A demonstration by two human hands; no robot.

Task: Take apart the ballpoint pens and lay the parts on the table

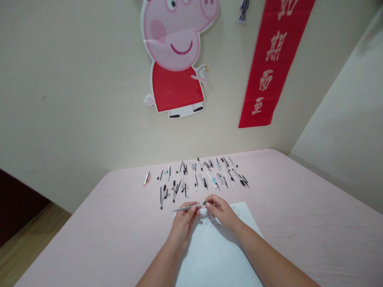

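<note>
A slim, pale pen (183, 208) lies nearly level across my hands, its thin tip toward the left. Around the barrel, my left hand (182, 226) is closed, with the thumb on top. My right hand (222, 211) pinches a small black piece (204, 203) at the pen's right end; whether it is joined to the barrel or apart, I cannot tell. Beneath both hands is a sheet of white paper (217, 259). Small dark marks or bits show on its upper part, too small to make out.
Beyond the paper, many pen parts (196, 183) lie in rough rows: barrels, black caps and refills. A white-and-pink pen (146, 179) lies at the left. All rest on a pink cloth-covered table (119, 231), its far edge against a wall with a pig cutout (178, 89) and red banner (266, 79).
</note>
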